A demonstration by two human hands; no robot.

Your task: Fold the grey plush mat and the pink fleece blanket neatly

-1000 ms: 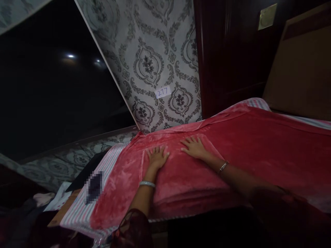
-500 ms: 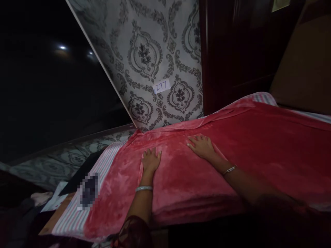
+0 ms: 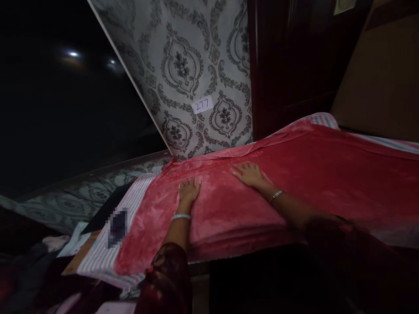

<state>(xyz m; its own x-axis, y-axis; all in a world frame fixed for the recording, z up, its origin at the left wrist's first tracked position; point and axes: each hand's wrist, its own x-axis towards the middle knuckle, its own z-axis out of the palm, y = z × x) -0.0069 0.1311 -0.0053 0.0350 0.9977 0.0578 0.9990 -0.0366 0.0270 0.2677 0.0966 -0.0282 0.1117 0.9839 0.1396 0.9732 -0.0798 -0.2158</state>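
Note:
A plush red blanket (image 3: 222, 209) lies spread and partly folded over a striped cloth (image 3: 98, 257). My left hand (image 3: 189, 190) rests flat on the blanket's left half, fingers spread. To its right and slightly farther off, my right hand (image 3: 251, 174) also lies palm down on the fabric, its fingers apart. Neither hand grips the cloth. Layered folds show along the near edge, and a rumpled edge runs along the far side by the wall.
Behind the blanket is a patterned wall (image 3: 183, 69) with a paper label (image 3: 202, 104) reading 277. A large black screen-like panel (image 3: 65, 109) stands at left, a dark red door (image 3: 288, 65) at right. A pixelated dark patch (image 3: 117, 228) covers something on the striped cloth.
The view has shifted slightly, so the blanket and wall sit a little higher and farther left. Both hands stay flat on the blanket in nearly the same places.

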